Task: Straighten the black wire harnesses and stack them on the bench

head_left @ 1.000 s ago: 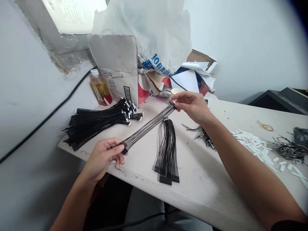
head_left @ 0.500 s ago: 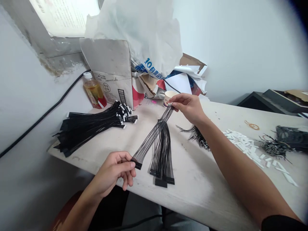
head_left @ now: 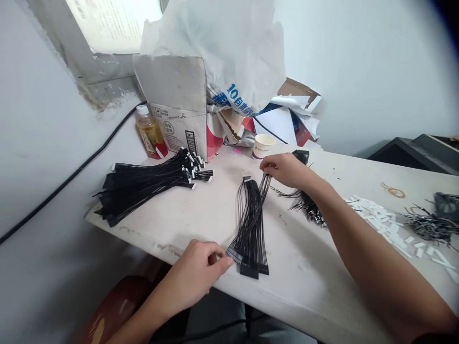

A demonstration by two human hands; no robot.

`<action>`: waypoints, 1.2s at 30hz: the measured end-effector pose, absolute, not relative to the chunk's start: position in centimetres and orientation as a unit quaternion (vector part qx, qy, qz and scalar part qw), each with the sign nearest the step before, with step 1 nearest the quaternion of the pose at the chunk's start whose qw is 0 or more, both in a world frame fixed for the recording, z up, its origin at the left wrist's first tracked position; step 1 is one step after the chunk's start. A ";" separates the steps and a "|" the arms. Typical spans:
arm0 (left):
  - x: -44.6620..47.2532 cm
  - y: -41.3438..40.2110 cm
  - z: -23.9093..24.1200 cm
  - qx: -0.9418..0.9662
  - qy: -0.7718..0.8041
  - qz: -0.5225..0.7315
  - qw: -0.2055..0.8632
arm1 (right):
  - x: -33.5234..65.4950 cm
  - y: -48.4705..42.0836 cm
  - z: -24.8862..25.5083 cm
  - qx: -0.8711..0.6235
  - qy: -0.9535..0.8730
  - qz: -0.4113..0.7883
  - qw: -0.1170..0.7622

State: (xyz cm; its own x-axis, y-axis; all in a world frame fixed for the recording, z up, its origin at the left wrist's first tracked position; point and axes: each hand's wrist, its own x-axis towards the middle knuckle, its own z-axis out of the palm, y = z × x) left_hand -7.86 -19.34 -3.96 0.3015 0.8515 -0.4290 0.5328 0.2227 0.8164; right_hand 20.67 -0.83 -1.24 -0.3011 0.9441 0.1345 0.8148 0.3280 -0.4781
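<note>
A black multi-wire cable [head_left: 264, 188] runs slantwise over a small stack of similar cables [head_left: 253, 215] on the table. My right hand [head_left: 283, 168] pinches its upper end, and the small connector there is mostly hidden by the fingers. Down at the near end, my left hand [head_left: 202, 267] is closed at the left edge of its wide black connector [head_left: 234, 254], thumb and forefinger touching it. The connector rests on or just above the stack's other black connectors [head_left: 250, 272]. Small white connectors [head_left: 248, 179] show at the far end of the stack.
A larger cable bundle [head_left: 143, 186] lies left, before a bottle [head_left: 150, 134] and carton [head_left: 175, 105]. A paper cup [head_left: 263, 145] stands behind my right hand. Loose wires [head_left: 311, 210], white strips [head_left: 380, 220] and rubber bands [head_left: 392, 190] lie to the right.
The cable, stretched in the air before, has come down over the stack. Both hands have moved right and lower with its ends. The view has shifted slightly left.
</note>
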 end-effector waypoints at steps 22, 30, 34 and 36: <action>-22.2 -15.2 0.2 0.503 0.828 0.243 0.035 | -0.1 2.8 -3.0 -0.442 -0.850 0.099 0.268; -20.8 -15.5 0.3 0.443 0.727 0.524 0.039 | 3.6 -0.2 3.3 -0.303 -0.726 0.317 0.530; -19.7 -16.1 1.3 0.414 0.567 0.638 0.315 | 6.0 -1.6 4.6 -0.286 -0.723 0.344 0.527; -19.3 -16.6 1.8 0.410 0.526 0.634 0.391 | 7.4 -2.1 4.5 -0.290 -0.732 0.350 0.508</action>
State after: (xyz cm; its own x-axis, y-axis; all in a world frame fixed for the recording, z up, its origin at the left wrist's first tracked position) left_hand -19.31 -16.56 1.84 -0.3571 0.9277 0.1089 -0.0644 -0.1408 0.9879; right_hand 7.45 -2.13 4.47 -0.3154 0.7804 0.5399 0.0696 0.5864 -0.8070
